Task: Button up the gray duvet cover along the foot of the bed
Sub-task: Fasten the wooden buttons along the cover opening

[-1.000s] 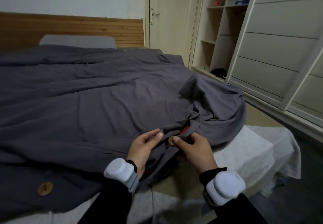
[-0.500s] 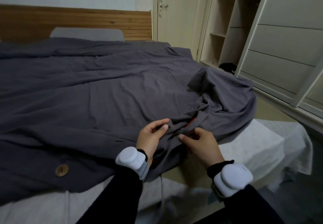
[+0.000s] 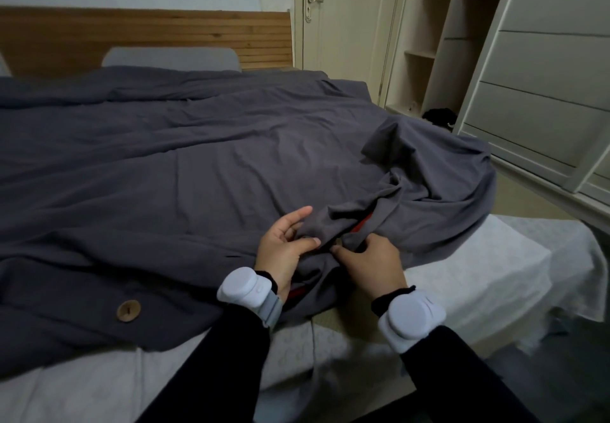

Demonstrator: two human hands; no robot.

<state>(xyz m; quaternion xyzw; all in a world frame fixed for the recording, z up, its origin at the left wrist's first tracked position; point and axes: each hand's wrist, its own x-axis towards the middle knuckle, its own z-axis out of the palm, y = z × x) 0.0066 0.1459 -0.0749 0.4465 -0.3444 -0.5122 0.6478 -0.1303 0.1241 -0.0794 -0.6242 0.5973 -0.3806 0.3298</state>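
Hands: left hand and right hand both pinched folds of the cover at its foot edge, thumbs nearly meeting.
Left hand: thumb pressed on cloth, index finger stretched out free, other fingers tucked under the fold.
Right hand: thumb and fingers closed on the bunched hem; a dark spot between the thumbs could be a button, too small to tell.
Cover: spread over the bed, hem at the foot, right corner rumpled and heaped.
Red: a strip of filling showed through the open gap above the right hand.
Step, judged: mating a button with its hole at this gap.
Doing it well: hold the hole flap taut with the left, tilt the button edge-first with the right, push through, then flatten. Smooth the heaped corner first, so the layers line up.
Count: one wooden button fastened at left; two hands; two wrist bands; one pillow.
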